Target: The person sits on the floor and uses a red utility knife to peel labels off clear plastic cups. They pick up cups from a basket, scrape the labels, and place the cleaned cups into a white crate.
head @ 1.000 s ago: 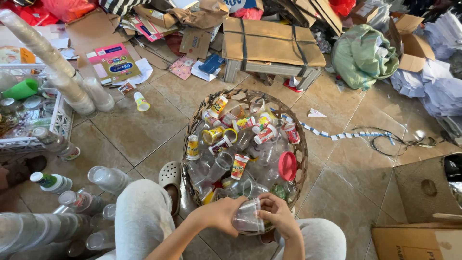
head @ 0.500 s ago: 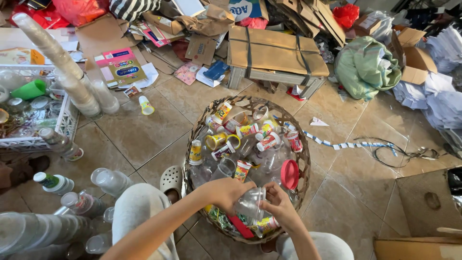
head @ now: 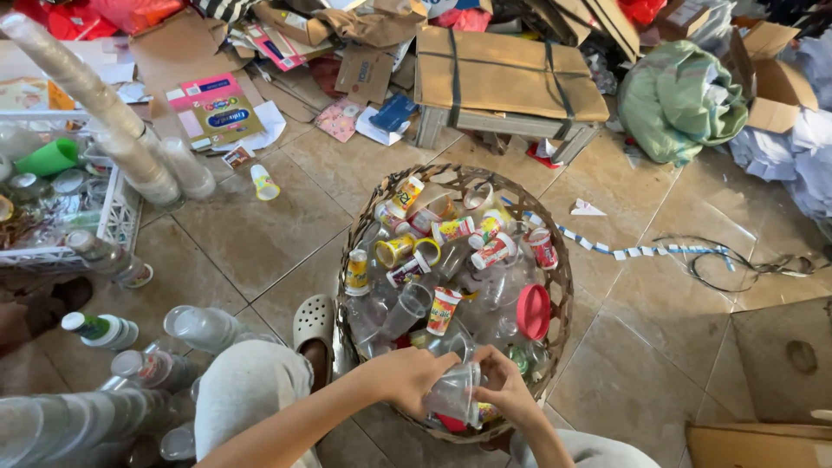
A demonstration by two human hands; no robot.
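Over the near rim of a round woven basket (head: 561, 260), both my hands grip one clear plastic cup (head: 452, 395). My left hand (head: 407, 378) wraps its side and my right hand (head: 503, 394) pinches its mouth. The basket is filled with several clear cups, small printed yoghurt-type pots and a pink lid (head: 533, 312). My knee in grey trousers (head: 251, 390) and a pale clog (head: 314, 326) sit left of the basket.
Long stacks of nested clear cups (head: 95, 108) lean over a white crate (head: 117, 221) at left. Bottles and cups (head: 139, 347) lie on the tiled floor. Behind are a cardboard-topped stool (head: 507, 78), scattered cardboard, a green bundle (head: 680, 100), and boxes (head: 771, 373).
The view has tilted and moved slightly, so the basket sits higher and more central. My hands stay on the clear cup, turning it a little over the basket's near rim.
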